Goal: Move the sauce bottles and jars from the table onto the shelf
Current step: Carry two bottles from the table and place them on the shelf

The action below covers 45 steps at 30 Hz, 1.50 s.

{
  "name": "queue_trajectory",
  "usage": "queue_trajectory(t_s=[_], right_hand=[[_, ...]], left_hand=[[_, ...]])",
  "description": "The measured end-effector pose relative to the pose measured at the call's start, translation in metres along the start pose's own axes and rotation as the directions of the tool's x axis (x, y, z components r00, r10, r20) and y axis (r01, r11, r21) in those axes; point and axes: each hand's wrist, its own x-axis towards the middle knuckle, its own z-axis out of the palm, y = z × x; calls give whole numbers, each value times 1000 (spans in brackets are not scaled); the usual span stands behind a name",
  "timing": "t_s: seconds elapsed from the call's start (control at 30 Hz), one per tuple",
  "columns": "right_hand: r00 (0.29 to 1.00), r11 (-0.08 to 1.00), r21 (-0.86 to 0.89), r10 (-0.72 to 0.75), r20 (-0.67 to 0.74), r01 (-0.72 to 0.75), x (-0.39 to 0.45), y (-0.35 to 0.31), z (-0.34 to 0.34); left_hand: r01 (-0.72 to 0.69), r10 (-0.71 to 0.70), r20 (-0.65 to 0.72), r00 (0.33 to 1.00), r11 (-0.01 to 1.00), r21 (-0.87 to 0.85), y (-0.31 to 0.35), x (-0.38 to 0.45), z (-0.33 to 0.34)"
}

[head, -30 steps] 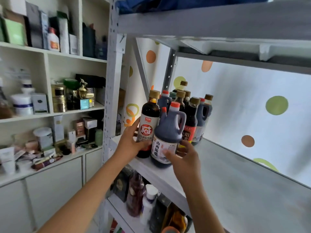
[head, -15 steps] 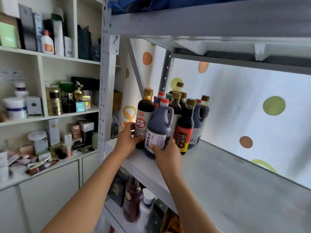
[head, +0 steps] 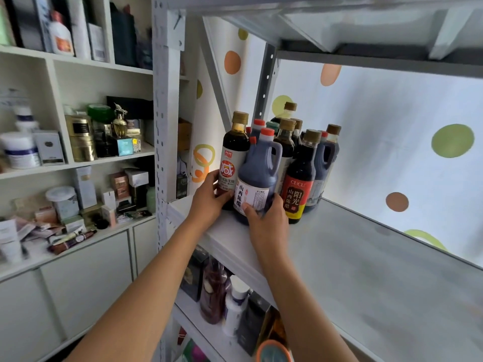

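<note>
Both bottles have come down since the earlier frame and now stand on the grey metal shelf [head: 339, 257], at the front of the dark bottle cluster [head: 300, 142]. Left hand [head: 209, 202] has its fingers clamped on the tall gold-capped soy sauce bottle with the red-and-white label [head: 234, 158], at the cluster's left end; right hand [head: 269, 226] grips the base of the dark handled vinegar jug with the red cap [head: 258, 173] beside it. Both sit near the shelf's front edge; a careless release or a nudge into the red-labelled neighbour [head: 299, 184] could, I judge, topple one off.
</note>
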Motion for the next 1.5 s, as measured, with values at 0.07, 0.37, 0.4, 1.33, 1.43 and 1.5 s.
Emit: queue_trajectory(t_s=[0.07,0.37,0.4,1.33,1.43,1.5], right_hand=[[1000,1000,-8,-4,-4,4,1,2,0],[1000,999,-41,-18,0,18,0,6,-2],[1000,999,-53,-11,6,12,-1,5,-3],[865,590,-650,-191,465,479,-178,10,-85],[811,747,-431,-244,531,507,-213,10,-88],[677,719,-313,-289,677,621,-249,8,-78]], left_hand=[[0,0,10,1000,1000,20,-2,1,1],[-21,72,-194,978,968,251,-2,-4,4],[-18,81,-216,973,959,283,-3,-4,3],[56,-112,1,994,507,860,46,-273,-4],[24,-72,-2,997,309,951,57,-318,-4],[106,-113,-81,990,240,965,65,-348,-22]])
